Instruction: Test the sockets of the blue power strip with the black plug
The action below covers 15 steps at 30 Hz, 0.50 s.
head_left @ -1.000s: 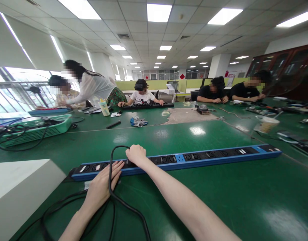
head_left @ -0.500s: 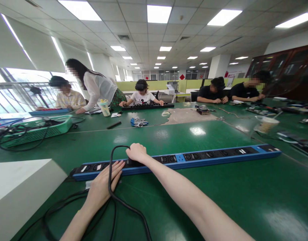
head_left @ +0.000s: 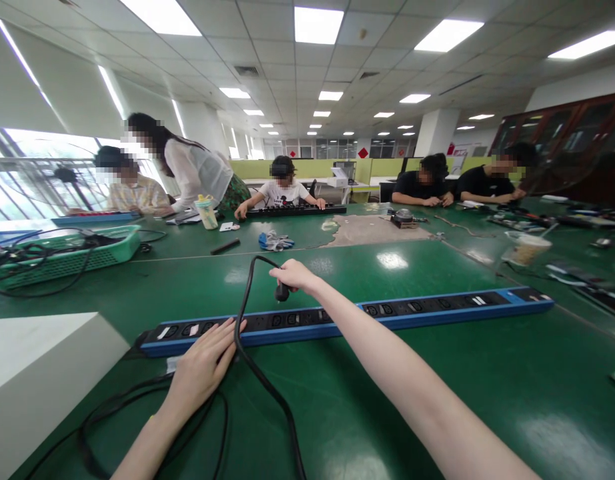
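Observation:
A long blue and black power strip (head_left: 427, 305) lies across the green table. My left hand (head_left: 203, 363) rests flat on its left part, fingers stretched out over the sockets and the front edge. Above the strip, my right hand (head_left: 295, 275) is closed around a black power plug (head_left: 282, 292), which hangs clear of the sockets. From the plug a black cable (head_left: 264, 373) arcs up and over, then runs down past my left fingertips toward me. More cable loops lie on the table under my left wrist.
A white box (head_left: 47, 373) stands at the left, with a green basket (head_left: 102, 257) of cables behind it. Blue-grey gloves (head_left: 275, 241) and a dark rod (head_left: 225, 247) lie beyond the strip. A plastic cup (head_left: 527, 248) stands at the right. Several people are around the table's far side.
My right hand has lifted the plug up off the power strip and moved a little right and away from me, drawing the cable along. My left hand has stayed on the strip.

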Available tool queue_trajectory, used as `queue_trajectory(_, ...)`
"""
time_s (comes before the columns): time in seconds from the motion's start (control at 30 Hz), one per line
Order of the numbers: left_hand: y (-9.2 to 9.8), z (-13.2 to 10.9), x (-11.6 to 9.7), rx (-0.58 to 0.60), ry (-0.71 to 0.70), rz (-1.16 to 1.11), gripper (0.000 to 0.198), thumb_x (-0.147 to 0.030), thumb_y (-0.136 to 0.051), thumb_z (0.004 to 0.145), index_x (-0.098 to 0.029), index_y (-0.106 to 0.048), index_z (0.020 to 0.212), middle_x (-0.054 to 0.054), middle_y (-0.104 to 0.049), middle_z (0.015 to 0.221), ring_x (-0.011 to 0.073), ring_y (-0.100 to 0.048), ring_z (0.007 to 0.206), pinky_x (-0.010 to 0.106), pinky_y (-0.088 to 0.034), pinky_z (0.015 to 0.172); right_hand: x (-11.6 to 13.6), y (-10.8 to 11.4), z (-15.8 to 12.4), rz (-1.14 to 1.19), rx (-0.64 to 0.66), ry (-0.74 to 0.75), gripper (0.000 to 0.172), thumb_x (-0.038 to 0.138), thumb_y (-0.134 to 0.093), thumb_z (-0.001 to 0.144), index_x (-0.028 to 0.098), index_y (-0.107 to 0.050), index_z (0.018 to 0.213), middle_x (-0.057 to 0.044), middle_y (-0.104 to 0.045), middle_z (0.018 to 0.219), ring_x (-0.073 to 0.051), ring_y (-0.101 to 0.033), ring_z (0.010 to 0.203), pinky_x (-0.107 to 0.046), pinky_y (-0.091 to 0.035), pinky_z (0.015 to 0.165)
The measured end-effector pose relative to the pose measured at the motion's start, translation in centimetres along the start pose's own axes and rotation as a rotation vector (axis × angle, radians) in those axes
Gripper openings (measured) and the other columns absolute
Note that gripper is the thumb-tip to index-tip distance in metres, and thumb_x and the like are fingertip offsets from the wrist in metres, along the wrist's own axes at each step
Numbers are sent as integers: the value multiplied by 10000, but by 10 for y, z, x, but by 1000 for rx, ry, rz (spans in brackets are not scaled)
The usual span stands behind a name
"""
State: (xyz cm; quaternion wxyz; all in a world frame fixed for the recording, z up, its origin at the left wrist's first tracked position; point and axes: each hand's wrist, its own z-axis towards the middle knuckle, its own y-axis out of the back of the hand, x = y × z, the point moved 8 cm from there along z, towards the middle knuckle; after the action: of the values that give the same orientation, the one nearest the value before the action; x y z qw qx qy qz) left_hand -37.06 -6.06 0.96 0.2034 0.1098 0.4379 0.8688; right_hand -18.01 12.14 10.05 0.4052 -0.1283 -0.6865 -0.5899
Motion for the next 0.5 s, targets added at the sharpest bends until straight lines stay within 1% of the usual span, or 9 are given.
queue_trajectory(0.07,0,0,0,-2,6,-5,543,-399,-498,1041,-355,-454,1580,-2,-527,1573,257,-497,1464,514,-431,1237,-17,4,-12,-39,70,-9,416,499,-601,916,152,-702,708,-50,-682,635,-124,-565,443,-235,-443,514)
queue_trajectory(0.17,1,0,0,-18,17,-19,528,-429,-491,1041,-356,-480,1564,0,-530,1568,258,-507,1453,514,-433,1234,-45,4,-31,-97,142,-29,532,622,-647,891,160,-627,627,-49,-631,565,-135,-566,439,-237,-433,490)
queue_trajectory(0.27,0,0,0,-21,15,-21,521,-447,-480,1043,-356,-492,1556,5,-536,1562,262,-516,1444,521,-430,1234,-67,3,-44,-66,152,-46,612,718,-651,867,175,-576,594,-39,-598,534,-138,-571,448,-234,-431,483)
queue_trajectory(0.37,0,0,0,-17,19,-21,521,-452,-476,1043,-359,-493,1555,-1,-536,1563,258,-513,1447,511,-426,1239,-81,5,-49,16,112,-68,599,712,-667,865,179,-561,612,-14,-575,529,-117,-538,432,-222,-396,454)
queue_trajectory(0.43,0,0,0,-19,25,-22,521,-459,-475,1042,-361,-495,1554,-6,-538,1562,257,-513,1446,505,-428,1240,-85,1,-51,111,163,-67,569,691,-713,839,182,-550,645,14,-548,527,-100,-512,425,-210,-358,427)
queue_trajectory(0.5,0,0,0,-16,26,-22,524,-458,-477,1042,-359,-491,1557,-9,-534,1566,253,-507,1452,500,-424,1244,-85,-4,-56,201,262,-55,523,645,-757,822,181,-550,699,36,-539,544,-90,-512,439,-195,-349,423)
